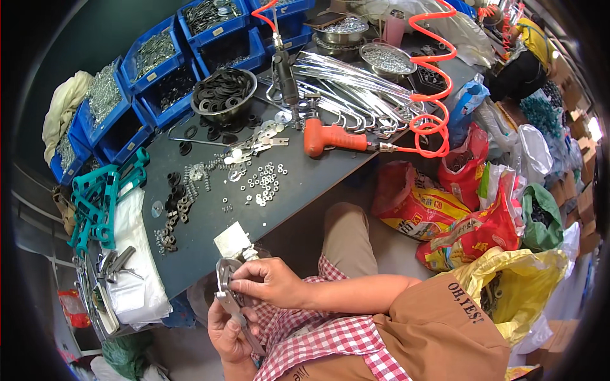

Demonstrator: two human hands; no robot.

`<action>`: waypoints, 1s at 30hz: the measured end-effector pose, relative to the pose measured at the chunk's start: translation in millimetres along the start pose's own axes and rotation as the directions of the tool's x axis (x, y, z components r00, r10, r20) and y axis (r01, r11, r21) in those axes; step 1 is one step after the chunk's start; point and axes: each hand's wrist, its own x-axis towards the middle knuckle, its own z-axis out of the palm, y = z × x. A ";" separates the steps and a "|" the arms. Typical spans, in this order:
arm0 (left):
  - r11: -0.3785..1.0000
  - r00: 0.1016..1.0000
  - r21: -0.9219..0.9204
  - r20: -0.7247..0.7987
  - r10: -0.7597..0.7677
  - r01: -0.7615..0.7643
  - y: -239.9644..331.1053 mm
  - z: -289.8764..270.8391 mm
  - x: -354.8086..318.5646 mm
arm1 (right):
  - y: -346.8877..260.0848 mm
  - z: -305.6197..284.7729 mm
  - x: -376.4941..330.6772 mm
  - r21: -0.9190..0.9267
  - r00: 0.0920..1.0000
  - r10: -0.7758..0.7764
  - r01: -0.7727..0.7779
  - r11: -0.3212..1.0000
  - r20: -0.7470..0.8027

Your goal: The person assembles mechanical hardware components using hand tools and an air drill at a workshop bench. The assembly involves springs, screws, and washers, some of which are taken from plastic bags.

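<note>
Just off the near edge of the workbench, my left hand (230,331) is closed around the lower, handle-like end of a grey metal part (230,303). Above it, my right hand (272,283) reaches across, thumb and fingers pinched against the upper, rounded end of the same part. Any small piece between those fingertips is hidden. Beyond the part, at the bench edge, sit a pale square plate (232,241) and a small white fitting (250,253); I cannot tell whether either is joined to it.
On the bench (305,219) lie small nuts (265,184), springs and black rings (175,184). An orange air tool (333,136) with a coiled hose rests before hooked metal rods (356,89). Blue bins (155,54) line the back; teal frames (95,203) stand left, sacks (413,203) right.
</note>
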 end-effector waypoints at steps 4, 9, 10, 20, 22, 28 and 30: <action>0.999 0.999 0.003 0.013 -0.033 0.033 -1.2 -1.6 -6.8 | -25.6 -84.3 20.5 -0.534 0.941 -0.330 0.318 0.783 0.076; 0.998 0.995 -0.002 -0.070 0.068 -0.068 2.2 -7.0 -16.6 | -80.0 -315.5 40.9 -0.888 0.620 -0.709 -0.460 0.017 -0.335; 0.995 0.993 0.021 -0.077 0.094 -0.093 2.3 -6.9 -16.1 | -86.9 -331.8 32.8 -0.817 0.609 -0.709 -0.571 -0.079 -0.357; 0.986 0.959 0.135 -0.253 0.128 -0.096 -0.8 -8.6 -16.6 | -119.2 -334.2 46.3 -0.661 0.660 -0.336 -0.739 -0.129 -0.672; 0.988 0.960 0.129 -0.252 0.120 -0.090 -0.1 -10.9 -18.5 | -123.6 -319.9 37.8 -0.748 0.710 -0.302 -0.664 0.012 -0.636; 0.993 0.952 0.072 -0.284 0.112 -0.095 6.3 -18.7 -25.1 | -73.6 -236.9 -27.0 -0.231 0.879 0.134 -0.262 0.937 -0.457; 0.992 0.942 0.102 -0.318 0.106 -0.077 9.1 -21.2 -26.4 | -30.9 -209.5 -56.9 -0.016 0.890 0.317 -0.341 0.940 -0.328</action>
